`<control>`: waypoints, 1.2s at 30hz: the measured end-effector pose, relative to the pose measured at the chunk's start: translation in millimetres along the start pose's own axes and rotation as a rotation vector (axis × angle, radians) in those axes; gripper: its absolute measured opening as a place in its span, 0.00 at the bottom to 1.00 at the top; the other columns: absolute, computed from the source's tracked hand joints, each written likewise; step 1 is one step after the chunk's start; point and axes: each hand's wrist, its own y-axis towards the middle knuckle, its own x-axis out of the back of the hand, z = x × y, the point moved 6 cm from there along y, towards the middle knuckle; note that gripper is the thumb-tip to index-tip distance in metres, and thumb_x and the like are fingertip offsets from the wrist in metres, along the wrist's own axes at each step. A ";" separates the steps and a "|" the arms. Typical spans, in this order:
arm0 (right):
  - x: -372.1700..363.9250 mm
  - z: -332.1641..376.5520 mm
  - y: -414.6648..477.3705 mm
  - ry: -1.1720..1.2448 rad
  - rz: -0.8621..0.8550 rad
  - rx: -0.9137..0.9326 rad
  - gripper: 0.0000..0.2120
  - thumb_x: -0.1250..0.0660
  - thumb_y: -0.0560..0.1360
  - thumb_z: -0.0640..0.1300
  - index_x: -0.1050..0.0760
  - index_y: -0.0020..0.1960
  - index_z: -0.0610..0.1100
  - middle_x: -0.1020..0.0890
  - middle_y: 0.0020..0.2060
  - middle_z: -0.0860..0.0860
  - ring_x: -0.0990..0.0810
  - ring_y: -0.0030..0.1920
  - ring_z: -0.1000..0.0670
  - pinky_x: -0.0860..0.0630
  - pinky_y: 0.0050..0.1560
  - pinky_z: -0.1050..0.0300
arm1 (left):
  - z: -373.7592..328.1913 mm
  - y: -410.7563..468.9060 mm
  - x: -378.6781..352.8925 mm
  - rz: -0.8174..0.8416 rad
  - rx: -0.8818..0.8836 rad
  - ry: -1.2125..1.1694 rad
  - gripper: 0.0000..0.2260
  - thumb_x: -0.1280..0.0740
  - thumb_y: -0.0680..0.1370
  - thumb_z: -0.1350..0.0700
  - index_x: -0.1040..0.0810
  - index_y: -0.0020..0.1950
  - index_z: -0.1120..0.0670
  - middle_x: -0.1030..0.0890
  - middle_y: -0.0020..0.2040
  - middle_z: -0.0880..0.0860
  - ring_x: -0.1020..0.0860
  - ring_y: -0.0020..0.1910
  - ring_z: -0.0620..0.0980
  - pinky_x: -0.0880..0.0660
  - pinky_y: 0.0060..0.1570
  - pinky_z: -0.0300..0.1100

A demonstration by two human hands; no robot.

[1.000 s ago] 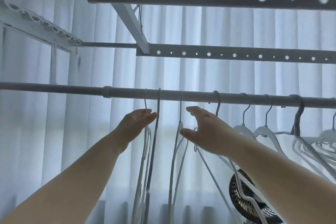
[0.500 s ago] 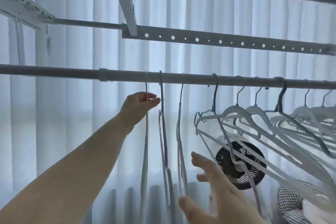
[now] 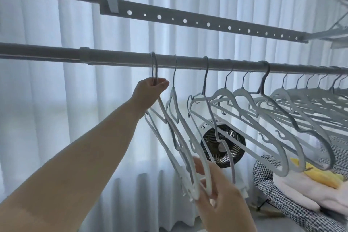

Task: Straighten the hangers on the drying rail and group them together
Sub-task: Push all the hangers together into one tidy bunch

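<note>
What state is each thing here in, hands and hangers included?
Left hand: pinches hooks of the leftmost white plastic hangers.
Right hand: grips those hangers' lower ends.
Other white hangers: hooked on the grey metal rail, spaced apart.
Round black fan: running or not, cannot tell.

A home laundry corner: an overhead drying rail [image 3: 122, 60] full of hangers [image 3: 263, 118], sheer curtains [image 3: 56, 118] behind, a small fan [image 3: 224, 149] and a houndstooth chair [image 3: 282, 199].
</note>
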 end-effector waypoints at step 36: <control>343.5 -243.7 71.9 0.027 -0.222 -0.071 0.22 0.28 0.65 0.38 0.31 0.48 0.60 0.21 0.46 0.71 0.21 0.42 0.67 0.28 0.40 0.79 | -39.4 62.2 -419.5 0.013 0.006 -0.053 0.07 0.36 0.76 0.53 0.23 0.39 0.50 0.26 0.29 0.46 0.31 0.29 0.42 0.30 0.24 0.28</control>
